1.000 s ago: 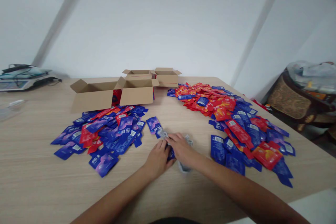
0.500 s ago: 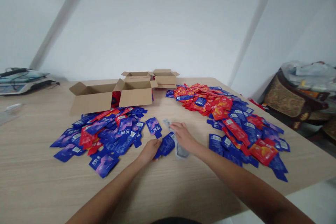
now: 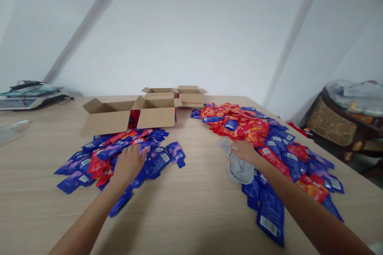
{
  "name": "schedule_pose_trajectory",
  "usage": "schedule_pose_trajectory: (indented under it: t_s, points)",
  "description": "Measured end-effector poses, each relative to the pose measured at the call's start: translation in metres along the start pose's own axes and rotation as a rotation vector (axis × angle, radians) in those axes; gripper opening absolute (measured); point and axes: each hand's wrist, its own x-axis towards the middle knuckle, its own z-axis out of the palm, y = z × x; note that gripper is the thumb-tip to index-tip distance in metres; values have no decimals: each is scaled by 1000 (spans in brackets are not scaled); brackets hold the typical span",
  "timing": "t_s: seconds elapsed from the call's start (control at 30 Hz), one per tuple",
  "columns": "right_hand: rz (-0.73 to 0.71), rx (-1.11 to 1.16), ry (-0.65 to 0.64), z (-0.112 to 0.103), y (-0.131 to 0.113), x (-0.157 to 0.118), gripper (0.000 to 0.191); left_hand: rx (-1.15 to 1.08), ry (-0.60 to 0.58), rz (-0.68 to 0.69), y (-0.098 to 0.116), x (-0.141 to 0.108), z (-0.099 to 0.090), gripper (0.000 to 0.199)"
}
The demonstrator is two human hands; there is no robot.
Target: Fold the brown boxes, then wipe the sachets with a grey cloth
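Note:
My left hand (image 3: 129, 164) rests over the left heap of small blue and red spouted pouches (image 3: 98, 163). Its fingers are spread and reach forward on the pouches, partly hiding those beneath. A blue pouch (image 3: 158, 164) lies just right of that hand, on the heap's edge, and another blue pouch with a purple print (image 3: 176, 153) is beside it. At the near side of the right-hand heap of pouches (image 3: 239, 121), my right hand (image 3: 244, 152) is closed on a crumpled grey cloth (image 3: 241, 170). The cloth hangs below the fingers against the table and nearby pouches.
Open cardboard boxes (image 3: 157, 117) stand at the back of the wooden table (image 3: 191, 207). A flat device with cables (image 3: 32, 97) sits at the far left, near a clear plastic bag (image 3: 13, 131). Beyond the right edge is a patterned chair (image 3: 332, 121) with bags on it.
My left hand has moved left onto the heap and no longer holds the blue pouch. My right hand has carried the cloth to the right, up to the right-hand heap.

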Motion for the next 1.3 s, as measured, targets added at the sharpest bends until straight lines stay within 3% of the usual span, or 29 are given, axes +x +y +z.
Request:
schedule_pose_trajectory:
  t_s: [0.07, 0.17, 0.23, 0.3, 0.37, 0.53, 0.63, 0.7, 0.8, 0.87, 0.97, 1.07, 1.2, 1.3]
  points:
    - [47, -19, 159, -3, 5, 14, 38, 185, 72, 89, 5, -4, 16, 49]
    - [128, -104, 318, 6, 1, 37, 45, 264, -138, 311, 30, -18, 65, 42]
    - [159, -138, 336, 15, -1, 51, 53, 285, -252, 424, 43, -24, 94, 43]
    - [165, -159, 322, 22, 2, 62, 55, 300, -278, 457, 45, -22, 109, 44]
    - [151, -185, 294, 22, 8, 68, 50, 321, -248, 445, 34, -14, 109, 42]
    - [32, -181, 251, 0, 21, 64, 39, 376, -179, 437, -15, 11, 81, 41]
    - [30, -38, 216, -19, 7, 51, 34, 384, -163, 412, -36, 22, 70, 39]
    - [-25, 186, 119, -29, -12, 41, 30, 377, -151, 358, -37, 27, 70, 37]
    - [-202, 634, -116, -37, -41, 27, 33, 289, -158, 295, -14, 29, 78, 41]
    - [-224, 732, -143, -37, -50, 18, 39, 146, -206, 292, 13, 25, 88, 46]
    - [-112, 375, -43, -25, -44, 2, 49, -26, -302, 244, 52, 9, 102, 52]
    - [-74, 11, -119, -1, -28, -19, 59, -9, -372, 313, 75, -10, 113, 55]
    - [-133, -61, -61, 16, -21, -34, 46, 57, -392, 437, 87, -26, 125, 54]
    - [-195, 48, 79, 13, -48, -36, 47, 104, -383, 443, 94, -33, 132, 45]
